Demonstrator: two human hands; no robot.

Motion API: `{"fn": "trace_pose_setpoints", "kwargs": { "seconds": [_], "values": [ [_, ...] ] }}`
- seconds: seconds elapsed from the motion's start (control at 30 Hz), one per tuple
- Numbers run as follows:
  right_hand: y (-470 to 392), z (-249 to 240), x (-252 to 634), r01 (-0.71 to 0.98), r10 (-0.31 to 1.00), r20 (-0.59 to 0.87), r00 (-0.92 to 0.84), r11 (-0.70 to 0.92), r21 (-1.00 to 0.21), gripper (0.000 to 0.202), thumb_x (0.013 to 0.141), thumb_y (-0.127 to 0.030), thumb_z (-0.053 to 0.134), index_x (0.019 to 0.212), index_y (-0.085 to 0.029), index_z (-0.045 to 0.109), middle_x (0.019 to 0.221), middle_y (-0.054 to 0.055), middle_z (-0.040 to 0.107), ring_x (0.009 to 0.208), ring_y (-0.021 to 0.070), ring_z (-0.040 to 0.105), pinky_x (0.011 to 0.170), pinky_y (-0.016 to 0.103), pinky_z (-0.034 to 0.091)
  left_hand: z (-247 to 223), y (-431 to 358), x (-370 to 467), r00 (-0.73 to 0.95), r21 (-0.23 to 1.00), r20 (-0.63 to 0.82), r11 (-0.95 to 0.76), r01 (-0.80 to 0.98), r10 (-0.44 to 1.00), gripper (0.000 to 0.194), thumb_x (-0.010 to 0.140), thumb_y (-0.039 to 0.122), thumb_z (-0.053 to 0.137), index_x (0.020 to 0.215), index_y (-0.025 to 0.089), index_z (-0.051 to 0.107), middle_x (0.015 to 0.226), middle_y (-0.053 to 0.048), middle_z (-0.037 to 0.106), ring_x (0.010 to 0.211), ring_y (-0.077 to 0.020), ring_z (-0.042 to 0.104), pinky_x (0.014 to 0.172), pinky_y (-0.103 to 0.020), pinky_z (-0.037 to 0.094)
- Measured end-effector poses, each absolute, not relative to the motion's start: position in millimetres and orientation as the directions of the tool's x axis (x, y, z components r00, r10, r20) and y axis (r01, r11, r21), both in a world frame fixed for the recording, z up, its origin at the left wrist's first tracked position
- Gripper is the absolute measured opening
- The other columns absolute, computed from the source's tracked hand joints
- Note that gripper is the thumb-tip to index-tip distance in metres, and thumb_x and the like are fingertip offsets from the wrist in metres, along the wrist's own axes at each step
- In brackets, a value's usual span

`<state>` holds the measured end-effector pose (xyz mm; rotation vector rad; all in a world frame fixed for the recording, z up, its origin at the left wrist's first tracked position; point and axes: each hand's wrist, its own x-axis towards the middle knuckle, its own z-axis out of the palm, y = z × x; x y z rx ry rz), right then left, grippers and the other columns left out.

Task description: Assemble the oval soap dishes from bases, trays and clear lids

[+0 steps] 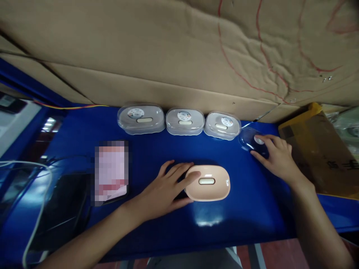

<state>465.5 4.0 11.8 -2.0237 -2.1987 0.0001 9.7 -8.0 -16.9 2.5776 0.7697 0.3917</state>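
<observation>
My left hand (165,186) grips the left end of a peach oval soap dish (221,186), with one finger over its top and others around its rim. A pale oblong piece sits in the middle of the dish. Over to the right, my right hand (277,158) holds a clear plastic lid (250,140) between thumb and fingers, low at the table's back edge. A round white sticker shows on that lid by my fingertips. Beside it, along the back, stands a row of three pale soap dishes (221,132) under clear lids with round labels.
A blue table (151,149) carries everything. To the left lie a phone (110,172) with a blurred screen, a black flat object (63,205) and a white cable (42,209). A taped cardboard box (319,153) stands at right; brown cardboard (140,48) walls the back.
</observation>
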Motion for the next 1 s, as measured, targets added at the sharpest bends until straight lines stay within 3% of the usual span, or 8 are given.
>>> {"fn": "trace_pose_setpoints", "kwargs": {
  "seconds": [0.1,0.27,0.4,0.5,0.7,1.0],
  "values": [
    [-12.8,11.4,472.0,0.975,0.987,0.109,-0.117,0.135,-0.174,0.054,0.102,-0.057,0.066,0.147,-0.029,0.058,0.153,0.021,0.055,0.145,0.0492,0.056,0.117,0.071,0.047,-18.1,-8.8,9.6,0.8,0.486,0.155,-0.75,0.449,0.579,0.078,0.106,0.044,0.072,0.172,0.027,0.034,0.165,-0.019,0.056,0.15,-0.0381,0.055,0.13,-0.065,0.03],
    [-23.7,22.4,465.5,0.921,0.973,0.151,-0.176,0.217,-0.324,0.055,0.098,-0.048,0.074,0.146,-0.028,0.055,0.144,0.018,0.059,0.141,0.0389,0.062,0.118,0.052,0.055,-17.4,-7.6,10.0,0.786,0.53,0.147,-0.719,0.45,0.6,0.099,0.106,0.046,0.072,0.179,0.025,0.007,0.167,-0.02,0.055,0.15,-0.0378,0.056,0.128,-0.063,0.03],
    [-43.4,42.6,416.9,0.851,0.946,0.172,-0.275,0.322,-0.415,0.068,0.095,-0.048,0.08,0.153,-0.032,0.049,0.151,0.017,0.055,0.143,0.041,0.059,0.119,0.062,0.053,-18.2,-5.6,10.6,0.776,0.541,0.136,-0.702,0.462,0.616,0.116,0.103,0.051,0.076,0.178,0.026,-0.008,0.169,-0.021,0.052,0.149,-0.039,0.057,0.126,-0.062,0.032],
    [-57.4,49.5,370.8,0.799,0.894,0.125,-0.43,0.442,-0.409,0.066,0.095,-0.048,0.081,0.153,-0.033,0.052,0.156,0.016,0.052,0.145,0.0401,0.057,0.115,0.062,0.056,-20.0,-5.4,10.9,0.763,0.556,0.146,-0.69,0.464,0.63,0.12,0.102,0.053,0.076,0.177,0.027,-0.014,0.168,-0.022,0.054,0.147,-0.0392,0.058,0.126,-0.062,0.032],
    [-56.5,38.2,323.8,0.706,0.786,0.1,-0.61,0.596,-0.382,0.066,0.099,-0.048,0.078,0.156,-0.028,0.052,0.157,0.016,0.054,0.149,0.0376,0.052,0.119,0.059,0.053,-20.2,-6.6,11.0,0.756,0.56,0.153,-0.686,0.465,0.637,0.12,0.102,0.057,0.075,0.178,0.027,-0.014,0.166,-0.021,0.056,0.146,-0.0386,0.059,0.126,-0.061,0.033],
    [-55.4,17.6,315.4,0.684,0.796,0.168,-0.582,0.59,-0.429,0.064,0.098,-0.047,0.079,0.153,-0.026,0.055,0.153,0.016,0.055,0.147,0.038,0.052,0.116,0.057,0.054,-19.9,-5.5,10.7,0.773,0.545,0.135,-0.698,0.464,0.619,0.111,0.102,0.053,0.076,0.179,0.028,0.0,0.165,-0.017,0.058,0.145,-0.0376,0.061,0.125,-0.06,0.034]
  ]
}}
